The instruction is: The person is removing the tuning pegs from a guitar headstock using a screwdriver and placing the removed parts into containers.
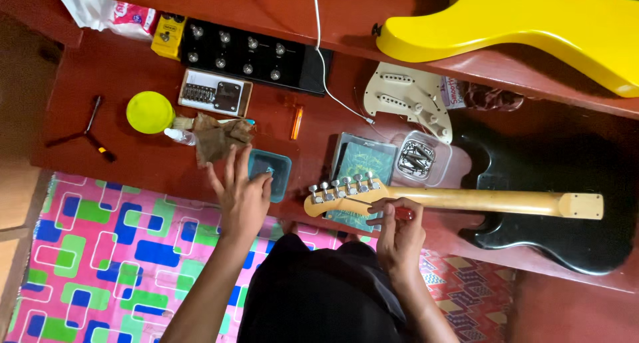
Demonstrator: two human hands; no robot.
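Observation:
A pale wooden guitar neck (466,200) lies across the dark red floor, its headstock (343,195) with a row of silver tuners pointing left. My right hand (398,231) is just below the headstock and pinches a small red-handled tool (403,214) against it. My left hand (241,195) stretches forward with its fingers spread, the fingertips at the edge of a small teal plastic container (274,171). A crumpled brown cloth (218,138) lies just beyond that hand. A black guitar body (566,183) lies under the neck's far end.
A yellow guitar body (532,23) rests on a raised ledge at top right. A cream pickguard (406,100), a clear box of metal parts (418,158), a black pedal board (253,56), a yellow lid (150,112) and a dark booklet (363,160) lie around. A pink patterned mat (113,263) lies at lower left.

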